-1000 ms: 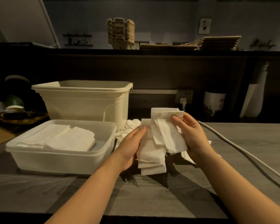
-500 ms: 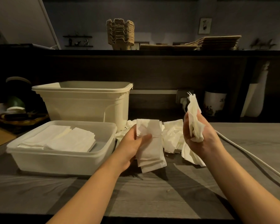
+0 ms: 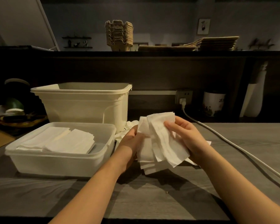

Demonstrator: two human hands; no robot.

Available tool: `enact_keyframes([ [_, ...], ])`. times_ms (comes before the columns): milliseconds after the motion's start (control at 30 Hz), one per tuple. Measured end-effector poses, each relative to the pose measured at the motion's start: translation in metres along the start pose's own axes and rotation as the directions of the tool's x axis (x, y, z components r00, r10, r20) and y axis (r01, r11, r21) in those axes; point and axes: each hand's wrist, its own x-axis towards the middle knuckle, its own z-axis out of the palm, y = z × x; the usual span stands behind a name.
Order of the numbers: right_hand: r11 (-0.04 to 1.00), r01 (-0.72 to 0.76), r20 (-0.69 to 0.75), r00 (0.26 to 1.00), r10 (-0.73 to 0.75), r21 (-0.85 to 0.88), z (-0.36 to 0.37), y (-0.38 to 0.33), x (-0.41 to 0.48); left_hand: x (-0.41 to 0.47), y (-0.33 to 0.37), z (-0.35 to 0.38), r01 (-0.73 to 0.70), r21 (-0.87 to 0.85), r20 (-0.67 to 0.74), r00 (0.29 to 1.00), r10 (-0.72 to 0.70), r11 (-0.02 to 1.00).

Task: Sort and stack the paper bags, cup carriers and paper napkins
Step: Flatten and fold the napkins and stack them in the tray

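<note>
Both hands hold a bundle of white paper napkins [image 3: 158,143] above the grey table. My left hand [image 3: 129,141] grips the bundle's left edge; my right hand [image 3: 186,136] presses a napkin onto its front from the right. Loose crumpled napkins [image 3: 128,128] lie behind the bundle. Two flat stacks of napkins [image 3: 61,141] fill a low clear tub [image 3: 58,160] at left. On the high shelf stand stacked cup carriers [image 3: 119,35] and flat paper bags [image 3: 213,43].
A tall cream bin [image 3: 82,102] stands behind the clear tub. A white cable [image 3: 233,146] runs from a wall socket across the table's right side. A white jar [image 3: 213,105] and a basket [image 3: 21,121] sit at the back.
My right hand, which had lifted a crumpled napkin up beside the pile, has come back down and laid it against the bundle in my left hand.
</note>
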Motion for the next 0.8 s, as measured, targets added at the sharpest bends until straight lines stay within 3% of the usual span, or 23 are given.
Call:
enact_keyframes([
  [167, 0.999, 0.039, -0.111, 0.993, -0.035, 0.025, -0.007, 0.004, 0.005, -0.001, 0.000, -0.001, -0.038, -0.069, -0.043, 0.998, 0.035, 0.997],
  [267, 0.988, 0.063, -0.123, 0.989, -0.081, -0.143, -0.007, 0.010, 0.008, 0.000, 0.000, -0.001, -0.060, -0.029, -0.030, 0.998, 0.059, 0.998],
  [400, 0.910, 0.129, 0.013, 0.991, -0.135, -0.393, -0.002, 0.014, 0.005, -0.004, -0.001, -0.001, -0.097, 0.073, -0.001, 0.995, 0.097, 0.993],
  [667, 0.893, 0.207, 0.190, 0.972, -0.140, -0.399, -0.002, 0.020, 0.008, -0.005, 0.000, -0.004, -0.125, 0.108, 0.028, 0.992, 0.122, 0.986],
  [800, 0.816, 0.251, 0.204, 0.965, -0.166, -0.521, 0.001, 0.026, 0.011, -0.001, -0.005, -0.004, -0.138, 0.168, 0.053, 0.990, 0.131, 0.976],
])
